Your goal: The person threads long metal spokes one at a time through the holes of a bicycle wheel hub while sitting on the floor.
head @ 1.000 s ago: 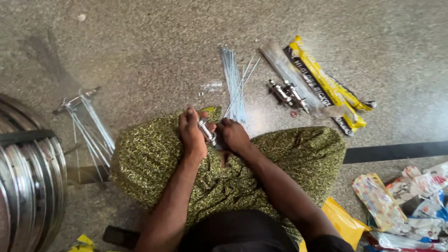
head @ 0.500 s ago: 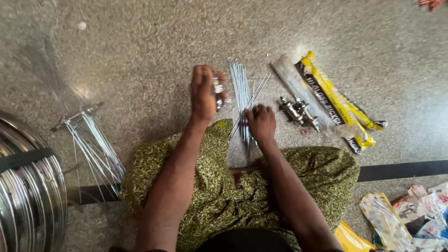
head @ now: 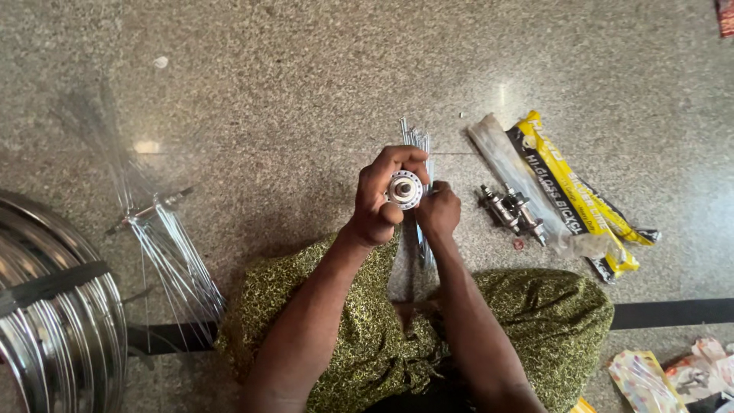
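Head view: left hand (head: pixel 378 200) fingers closed around metal wheel hub (head: pixel 404 189), raised above floor (head: pixel 306 92); right hand (head: pixel 438 212) fingers closed, apparently pinching one thin spoke (head: pixel 415 141) beside hub flange, probably threading it.

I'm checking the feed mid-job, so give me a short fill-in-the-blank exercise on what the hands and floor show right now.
1. The left hand holds up a round metal ____ with its end facing the camera.
2. The right hand rests on the bundle of thin steel ____ lying on the floor.
3. The stacked shiny rims lie at the ____ edge of the picture.
4. The spare hubs lie beside a ____ and black packet.

Missing words: hub; spokes; left; yellow
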